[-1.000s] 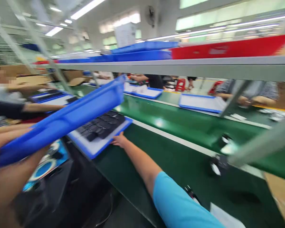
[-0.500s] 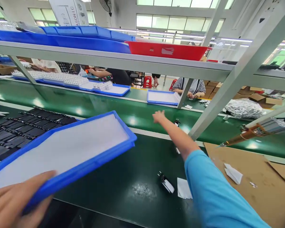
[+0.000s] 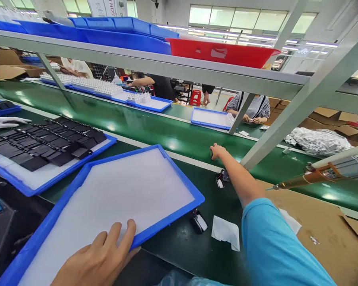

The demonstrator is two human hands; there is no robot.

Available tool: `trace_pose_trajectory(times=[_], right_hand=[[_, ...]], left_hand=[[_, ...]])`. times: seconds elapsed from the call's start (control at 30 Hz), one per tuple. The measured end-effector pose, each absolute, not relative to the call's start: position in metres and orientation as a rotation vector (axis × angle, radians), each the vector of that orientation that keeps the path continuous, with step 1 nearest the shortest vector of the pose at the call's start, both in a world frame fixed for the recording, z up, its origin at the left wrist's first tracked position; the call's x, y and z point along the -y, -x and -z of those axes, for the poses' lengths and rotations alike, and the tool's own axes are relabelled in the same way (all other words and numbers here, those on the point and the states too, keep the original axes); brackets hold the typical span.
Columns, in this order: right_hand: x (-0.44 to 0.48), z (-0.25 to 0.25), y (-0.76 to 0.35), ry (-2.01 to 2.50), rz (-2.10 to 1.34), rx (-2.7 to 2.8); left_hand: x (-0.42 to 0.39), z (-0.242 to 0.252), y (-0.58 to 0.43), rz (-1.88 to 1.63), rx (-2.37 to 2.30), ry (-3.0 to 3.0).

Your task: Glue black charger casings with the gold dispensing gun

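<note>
My left hand (image 3: 100, 254) grips the near edge of a blue-rimmed tray (image 3: 137, 184) with a white, bare bottom, thumb underneath and fingers over the rim. The tray lies tilted across the dark green bench. My right hand (image 3: 217, 151) is stretched out over the green conveyor belt, its fingers closed at a small dark part that is mostly hidden. Below my right wrist sit small black-and-white parts (image 3: 220, 181) at the bench's far edge. Another black-and-white part (image 3: 199, 221) lies by the tray's right corner, beside a white paper piece (image 3: 226, 232).
On the left, another blue tray (image 3: 32, 190) carries rows of black parts, near a white-gloved hand (image 3: 6, 122). A shelf holds blue trays and a red tray (image 3: 220, 53). The slanted post (image 3: 282, 91) and hanging tool (image 3: 304, 180) stand at right. Co-workers sit across the belt.
The tray has come down to the right, its corner now near the black-and-white part. My right hand has closed at a dark part over the belt. The view has turned left.
</note>
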State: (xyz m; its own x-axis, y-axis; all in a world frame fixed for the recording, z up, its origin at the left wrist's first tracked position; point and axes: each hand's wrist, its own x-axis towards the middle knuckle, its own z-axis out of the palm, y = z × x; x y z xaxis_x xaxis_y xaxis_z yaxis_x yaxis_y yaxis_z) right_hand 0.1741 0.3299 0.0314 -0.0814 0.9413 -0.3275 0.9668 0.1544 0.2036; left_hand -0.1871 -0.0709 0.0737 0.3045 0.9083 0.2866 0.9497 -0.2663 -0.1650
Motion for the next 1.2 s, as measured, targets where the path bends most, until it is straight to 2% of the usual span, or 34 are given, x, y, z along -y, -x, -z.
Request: trace_pose_trajectory(times=[0.1, 0.23, 0.57, 0.8, 1.2], right_hand=[[-0.326, -0.031, -0.175, -1.783, 0.084, -2.11], [-0.318, -0.028, -0.176, -1.705, 0.072, -2.174], [-0.312, -0.01, -0.183, -1.617, 0.021, -2.335], [-0.286, -0.007, -0.197, -1.668, -0.042, -2.518], [-0.273, -0.044, -0.166, -1.617, -0.07, -2.614]], left_hand=[[0.07, -0.073, 0.167, -0.184, 1.733, 2.153], [0.051, -0.083, 0.133, -0.328, 1.998, 2.061], [-0.034, -0.067, 0.1, 0.038, 2.372, 2.02], [-0.099, -0.041, 0.138, 0.048, 2.462, 1.911], [-0.095, 0.007, 0.163, 0.073, 2.543, 1.834]])
